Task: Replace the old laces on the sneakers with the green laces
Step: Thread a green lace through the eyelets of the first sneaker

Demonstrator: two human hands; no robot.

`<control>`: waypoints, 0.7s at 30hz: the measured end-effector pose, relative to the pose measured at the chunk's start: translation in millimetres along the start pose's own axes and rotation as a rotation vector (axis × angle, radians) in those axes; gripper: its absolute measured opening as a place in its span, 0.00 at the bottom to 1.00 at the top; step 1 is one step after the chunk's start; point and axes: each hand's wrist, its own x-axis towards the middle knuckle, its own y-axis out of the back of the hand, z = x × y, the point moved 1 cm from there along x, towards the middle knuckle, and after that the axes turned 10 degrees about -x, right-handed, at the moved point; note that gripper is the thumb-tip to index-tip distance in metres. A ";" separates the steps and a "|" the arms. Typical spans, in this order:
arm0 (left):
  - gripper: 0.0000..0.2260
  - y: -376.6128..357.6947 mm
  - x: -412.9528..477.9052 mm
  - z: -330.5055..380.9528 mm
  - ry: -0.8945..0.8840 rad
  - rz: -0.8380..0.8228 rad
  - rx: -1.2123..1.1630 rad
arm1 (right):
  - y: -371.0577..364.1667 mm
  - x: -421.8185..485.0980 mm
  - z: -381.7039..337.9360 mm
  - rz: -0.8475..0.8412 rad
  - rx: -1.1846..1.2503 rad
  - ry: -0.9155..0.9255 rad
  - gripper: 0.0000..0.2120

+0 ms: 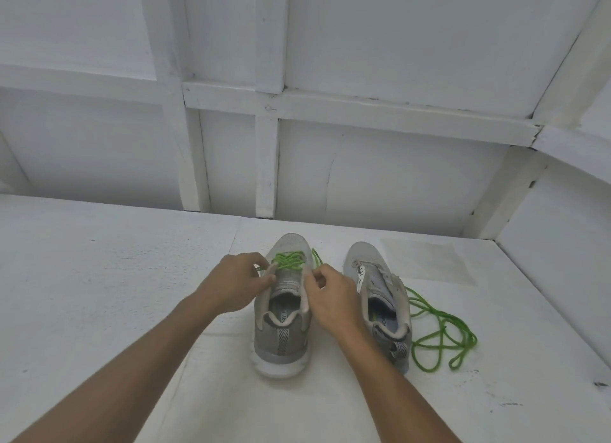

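Two grey sneakers stand heel-toward-me on the white surface. The left sneaker point(281, 330) has a green lace point(290, 260) crossed through its front eyelets. My left hand point(236, 282) pinches the lace end at the sneaker's left eyelet row. My right hand point(332, 297) pinches the other end at the right eyelet row; a loop of that lace trails past the toe. The right sneaker point(380, 297) has no lace in its eyelets. A second green lace point(443, 336) lies loose in coils to its right.
The white table point(99, 294) meets a white panelled wall point(363, 168) just behind the sneakers. A side wall point(562, 244) closes in the right edge. No old laces are in view.
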 end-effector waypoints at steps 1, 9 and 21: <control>0.15 0.2 -0.6 0.4 0.006 -0.008 -0.003 | 0.3 -0.7 0.3 0.007 -0.006 -0.009 0.16; 0.15 13.7 2.1 7.4 -0.002 -0.077 0.001 | 4.6 -0.1 -0.1 -0.112 0.129 -0.111 0.14; 0.07 8.2 4.1 26.4 -0.205 0.031 -0.008 | 2.7 -4.1 -3.6 -0.093 0.287 -0.194 0.14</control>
